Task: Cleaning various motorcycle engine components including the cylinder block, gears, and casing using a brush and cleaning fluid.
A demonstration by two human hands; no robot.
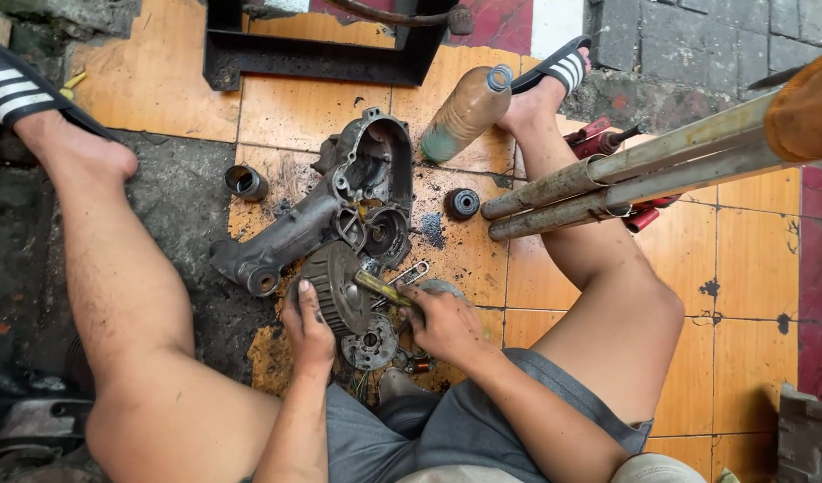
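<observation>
Left hand point(307, 324) cupped, fingers curled; right hand point(444, 324) clenched, gripping.
</observation>
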